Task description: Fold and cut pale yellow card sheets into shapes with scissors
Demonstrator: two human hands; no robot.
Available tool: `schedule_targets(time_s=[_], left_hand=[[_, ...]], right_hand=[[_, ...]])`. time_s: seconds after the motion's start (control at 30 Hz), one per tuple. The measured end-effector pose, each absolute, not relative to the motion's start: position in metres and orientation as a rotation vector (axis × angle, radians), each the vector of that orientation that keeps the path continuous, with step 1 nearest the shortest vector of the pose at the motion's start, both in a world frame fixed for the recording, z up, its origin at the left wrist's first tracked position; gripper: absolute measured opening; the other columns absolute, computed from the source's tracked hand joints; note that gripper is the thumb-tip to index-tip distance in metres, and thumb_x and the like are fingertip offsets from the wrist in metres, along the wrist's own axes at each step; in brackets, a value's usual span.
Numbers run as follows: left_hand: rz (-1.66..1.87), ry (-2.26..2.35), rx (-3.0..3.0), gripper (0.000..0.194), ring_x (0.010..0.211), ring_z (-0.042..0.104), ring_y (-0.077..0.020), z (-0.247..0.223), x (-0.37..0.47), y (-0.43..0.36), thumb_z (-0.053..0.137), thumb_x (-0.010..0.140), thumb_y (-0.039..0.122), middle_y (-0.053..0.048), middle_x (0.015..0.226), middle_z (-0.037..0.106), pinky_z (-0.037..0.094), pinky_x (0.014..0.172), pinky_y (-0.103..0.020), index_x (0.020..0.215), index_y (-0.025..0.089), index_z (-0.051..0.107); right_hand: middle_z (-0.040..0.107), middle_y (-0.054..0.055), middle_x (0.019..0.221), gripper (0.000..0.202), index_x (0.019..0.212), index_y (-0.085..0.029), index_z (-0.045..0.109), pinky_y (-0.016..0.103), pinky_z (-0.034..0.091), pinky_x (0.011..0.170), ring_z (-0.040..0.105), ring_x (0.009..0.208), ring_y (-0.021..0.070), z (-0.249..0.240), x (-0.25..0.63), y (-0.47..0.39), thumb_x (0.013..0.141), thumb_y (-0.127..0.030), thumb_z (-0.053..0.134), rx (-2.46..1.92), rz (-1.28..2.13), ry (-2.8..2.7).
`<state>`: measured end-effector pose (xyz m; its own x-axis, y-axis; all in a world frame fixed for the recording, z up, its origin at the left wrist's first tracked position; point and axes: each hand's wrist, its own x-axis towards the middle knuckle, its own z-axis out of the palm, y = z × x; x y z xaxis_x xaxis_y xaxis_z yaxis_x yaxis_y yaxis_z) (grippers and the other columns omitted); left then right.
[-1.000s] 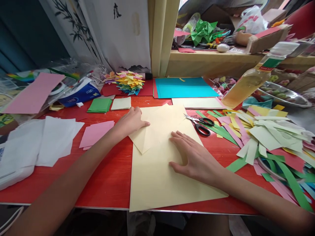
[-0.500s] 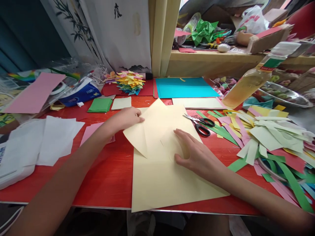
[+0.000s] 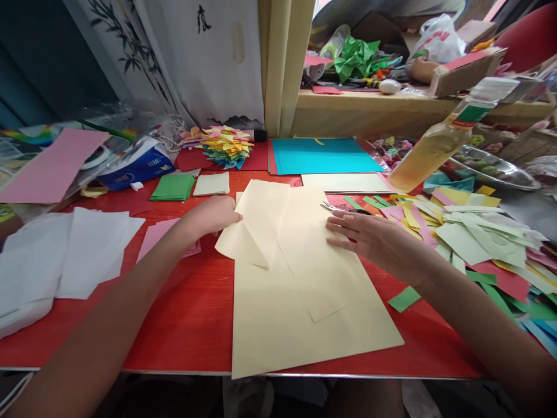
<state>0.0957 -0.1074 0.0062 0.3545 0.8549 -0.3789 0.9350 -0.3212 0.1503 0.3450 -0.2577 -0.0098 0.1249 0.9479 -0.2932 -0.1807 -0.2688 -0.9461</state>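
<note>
Pale yellow paper (image 3: 304, 342) lies on the red table, its near edge reaching the table's front. On top is a smaller creased sheet of the same colour (image 3: 263, 203), its left part raised and curled. My left hand (image 3: 221, 213) has its fingers closed at that sheet's left edge, pinching it. My right hand (image 3: 354, 232) rests with fingers stretched out over the paper's right edge, holding nothing. Just beyond it are scissors (image 3: 333, 206), their blades pointing left and their black handles mostly hidden by the hand.
Green squares (image 3: 173, 187), pale squares (image 3: 212, 184) and a blue sheet (image 3: 324, 155) lie at the back. Coloured strips (image 3: 483, 232) pile up at the right, near a leaning bottle (image 3: 435, 145). White sheets (image 3: 93, 249) lie left, beside pink paper (image 3: 152, 235).
My right hand has moved right and away from me, now covering the scissors' handles. The smaller sheet has turned and unfolded wider, with my left hand still at its edge.
</note>
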Motion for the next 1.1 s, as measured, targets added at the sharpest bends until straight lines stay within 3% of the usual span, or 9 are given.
schedule_targets(time_s=[0.17, 0.27, 0.43, 0.5, 0.63, 0.73, 0.83, 1.1], left_hand=[[-0.108, 1.647, 2.405, 0.022, 0.073, 0.057, -0.0235, 0.002, 0.115, -0.131, 0.037, 0.079, 0.033, -0.013, 0.087, 0.062, 0.032, 0.053, -0.028, 0.080, 0.017, 0.052], [0.024, 1.575, 2.326, 0.021, 0.073, 0.056, -0.0215, -0.008, 0.130, -0.147, 0.033, 0.083, 0.032, -0.011, 0.085, 0.061, 0.032, 0.054, -0.027, 0.085, 0.018, 0.049], [0.189, 1.432, 2.118, 0.023, 0.065, 0.054, -0.0183, -0.021, 0.138, -0.152, 0.035, 0.083, 0.039, -0.007, 0.082, 0.060, 0.032, 0.050, -0.025, 0.074, 0.020, 0.043], [0.275, 1.403, 2.021, 0.023, 0.065, 0.055, -0.0179, -0.024, 0.137, -0.148, 0.037, 0.082, 0.040, -0.005, 0.080, 0.061, 0.033, 0.049, -0.025, 0.075, 0.020, 0.043], [0.399, 1.371, 1.763, 0.019, 0.056, 0.055, -0.0149, -0.026, 0.134, -0.143, 0.041, 0.081, 0.039, -0.002, 0.069, 0.059, 0.034, 0.045, -0.023, 0.076, 0.020, 0.045], [0.355, 1.293, 1.663, 0.020, 0.042, 0.047, -0.0111, -0.025, 0.135, -0.146, 0.043, 0.081, 0.037, 0.001, 0.054, 0.051, 0.032, 0.038, -0.022, 0.071, 0.020, 0.042], [0.259, 1.194, 1.614, 0.019, 0.037, 0.047, -0.0105, -0.021, 0.138, -0.155, 0.043, 0.081, 0.033, 0.002, 0.049, 0.050, 0.033, 0.035, -0.022, 0.067, 0.020, 0.039], [-0.272, 0.794, 1.567, 0.018, 0.038, 0.053, -0.0094, -0.007, 0.139, -0.170, 0.051, 0.079, 0.032, -0.001, 0.059, 0.064, 0.037, 0.037, -0.021, 0.073, 0.015, 0.049]], right_hand=[[0.059, 0.009, 0.120, 0.022, 0.099, -0.017, 0.062, 0.028, 0.049, 0.093, 0.057, 0.109, 0.0195, -0.013, 0.344, -0.253, 0.082, -0.029, 0.053, -1.271, 1.517, -0.568], [0.064, 0.008, 0.112, 0.022, 0.098, -0.019, 0.063, 0.022, 0.054, 0.080, 0.064, 0.096, 0.0165, -0.015, 0.337, -0.255, 0.081, -0.030, 0.055, -1.301, 1.618, -0.583], [0.070, 0.006, 0.093, 0.025, 0.098, -0.022, 0.064, 0.029, 0.057, 0.060, 0.068, 0.073, 0.0202, -0.019, 0.325, -0.264, 0.075, -0.033, 0.063, -1.483, 1.654, -0.779], [0.070, 0.006, 0.088, 0.025, 0.096, -0.021, 0.065, 0.031, 0.055, 0.057, 0.067, 0.069, 0.0208, -0.020, 0.327, -0.265, 0.076, -0.035, 0.061, -1.562, 1.532, -0.882], [0.068, 0.001, 0.081, 0.019, 0.089, -0.024, 0.065, 0.025, 0.051, 0.054, 0.065, 0.066, 0.0163, -0.015, 0.343, -0.261, 0.075, -0.036, 0.061, -1.476, 0.910, -0.838], [0.066, -0.001, 0.074, 0.018, 0.080, -0.023, 0.062, 0.025, 0.050, 0.052, 0.063, 0.065, 0.0158, -0.011, 0.354, -0.257, 0.075, -0.040, 0.059, -1.374, 0.751, -0.603], [0.065, 0.001, 0.069, 0.024, 0.080, -0.024, 0.062, 0.027, 0.047, 0.045, 0.060, 0.055, 0.0168, -0.015, 0.353, -0.257, 0.073, -0.047, 0.059, -1.538, 0.891, -0.582], [0.066, 0.005, 0.095, 0.033, 0.106, -0.029, 0.059, 0.034, 0.052, 0.056, 0.064, 0.074, 0.0232, -0.028, 0.331, -0.262, 0.080, -0.047, 0.051, -1.601, 1.201, -0.876]])
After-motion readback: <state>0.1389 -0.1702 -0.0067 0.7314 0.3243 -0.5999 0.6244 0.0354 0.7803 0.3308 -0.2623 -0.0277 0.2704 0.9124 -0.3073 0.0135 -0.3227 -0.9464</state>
